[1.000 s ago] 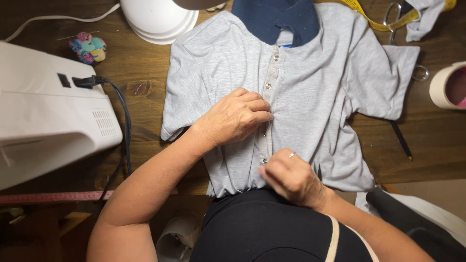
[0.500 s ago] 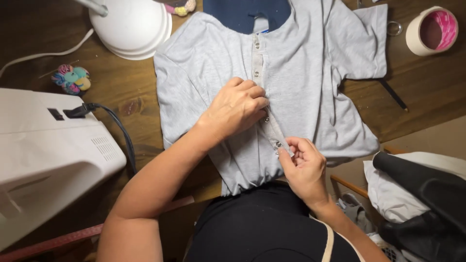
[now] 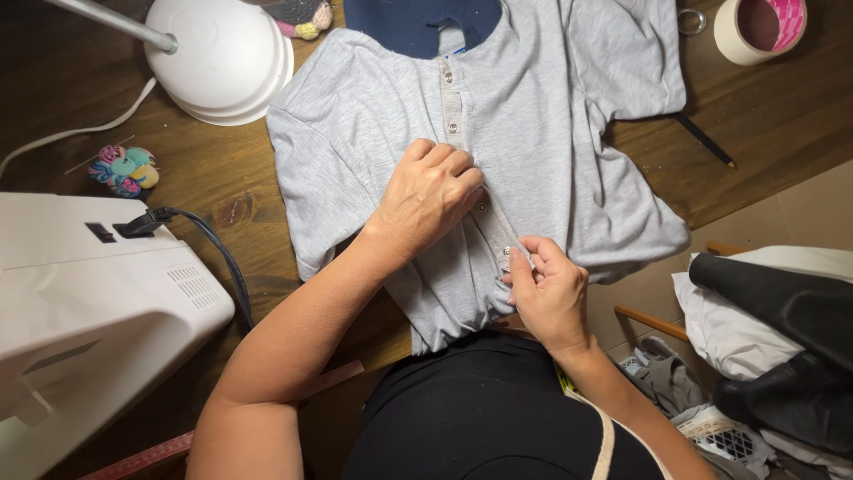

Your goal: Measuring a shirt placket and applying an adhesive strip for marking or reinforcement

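Left hand (image 3: 433, 191) flat, pressing grey shirt (image 3: 551, 151) on desk (image 3: 222, 191); right hand (image 3: 546, 289) pinching placket snap (image 3: 507, 252) below it. Risk: pulling skews placket, snap misaligns.

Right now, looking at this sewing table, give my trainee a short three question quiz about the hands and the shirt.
1. True or false: the left hand lies flat, palm down, on the grey short-sleeved knit shirt.
2. Which part of the shirt does the right hand pinch? A) a sleeve B) the lower end of the snap-button placket C) the navy collar
3. What stands at the table's left edge, plugged with a black cord?

Key
1. True; it presses the fabric just left of the placket.
2. B; fingertips grip the strip by a metal snap.
3. The white sewing machine, on the dark wooden table.
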